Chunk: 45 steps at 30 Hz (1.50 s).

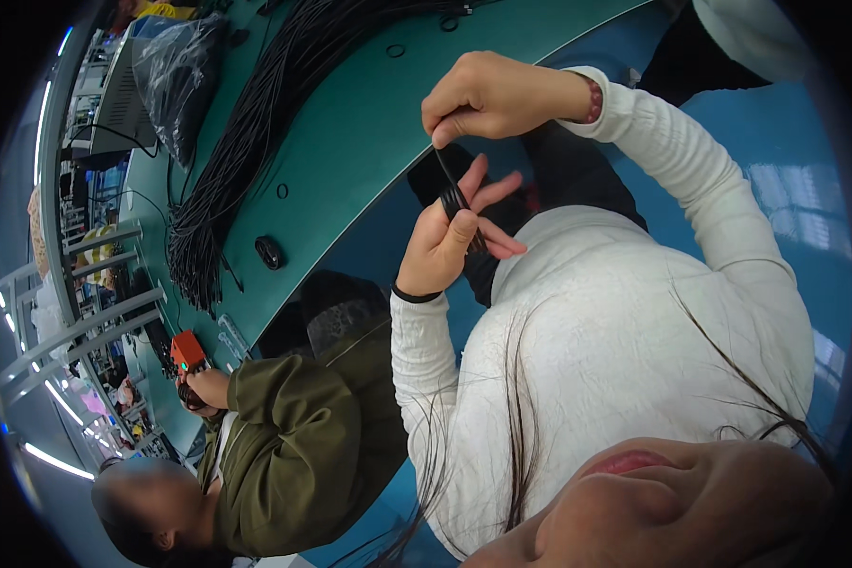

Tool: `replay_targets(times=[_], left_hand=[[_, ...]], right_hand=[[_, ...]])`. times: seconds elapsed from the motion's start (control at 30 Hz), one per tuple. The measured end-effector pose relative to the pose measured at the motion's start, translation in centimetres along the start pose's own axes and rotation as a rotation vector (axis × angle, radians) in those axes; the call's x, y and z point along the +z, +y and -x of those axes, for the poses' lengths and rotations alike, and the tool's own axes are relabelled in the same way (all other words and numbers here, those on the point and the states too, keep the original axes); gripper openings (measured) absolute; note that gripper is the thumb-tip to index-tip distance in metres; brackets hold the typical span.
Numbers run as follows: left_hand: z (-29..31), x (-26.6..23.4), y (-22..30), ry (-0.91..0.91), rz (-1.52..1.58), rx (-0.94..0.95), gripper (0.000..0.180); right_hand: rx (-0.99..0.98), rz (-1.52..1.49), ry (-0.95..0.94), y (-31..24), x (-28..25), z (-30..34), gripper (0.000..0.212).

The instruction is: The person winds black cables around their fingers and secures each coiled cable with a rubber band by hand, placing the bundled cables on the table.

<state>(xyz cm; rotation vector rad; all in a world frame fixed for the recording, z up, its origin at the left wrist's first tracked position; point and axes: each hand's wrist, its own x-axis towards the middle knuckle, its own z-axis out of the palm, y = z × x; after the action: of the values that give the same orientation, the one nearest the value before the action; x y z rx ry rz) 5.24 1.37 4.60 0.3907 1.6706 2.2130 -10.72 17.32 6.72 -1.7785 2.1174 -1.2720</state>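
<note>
A thin black cable (448, 168) runs taut between my two hands, over the near edge of the green table. My right hand (502, 99), the farther one, pinches the cable between thumb and fingertips. Several turns of it form a small coil (455, 200) around the fingers of my left hand (435, 241). The left thumb lies against the coil while the other fingertips spread apart beyond it. Part of the coil is hidden behind the thumb and fingers.
On the green table (350, 123) lies a long bundle of black cables (246, 142). Nearby are a small coiled cable (270, 252), several black rings (396, 51) and a clear plastic bag (182, 85). At left, a co-worker in an olive jacket (303, 445) handles an orange device (187, 352).
</note>
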Motion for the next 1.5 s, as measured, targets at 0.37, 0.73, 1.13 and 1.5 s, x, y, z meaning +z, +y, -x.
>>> replay_targets(times=[0.37, 0.73, 1.13, 1.5], left_hand=[[0.0, -0.1, -0.9, -0.119, 0.225, -0.115, 0.062], [-0.7, -1.6, -0.7, -0.079, 0.441, 0.093, 0.062], [-0.2, -5.4, -2.8, 0.526, 0.332, 0.333, 0.046], [0.1, -1.9, -2.7, 0.018, 0.176, -0.028, 0.051]], right_hand=[[0.121, -0.378, 0.005, 2.3, 3.4, 2.6, 0.024], [0.325, -0.445, 0.011, 3.7, 5.2, 5.3, 0.030], [0.309, 0.041, -0.246, -3.4, 5.8, 9.6, 0.020], [0.004, -0.111, -0.012, 2.4, 3.8, 1.2, 0.017]])
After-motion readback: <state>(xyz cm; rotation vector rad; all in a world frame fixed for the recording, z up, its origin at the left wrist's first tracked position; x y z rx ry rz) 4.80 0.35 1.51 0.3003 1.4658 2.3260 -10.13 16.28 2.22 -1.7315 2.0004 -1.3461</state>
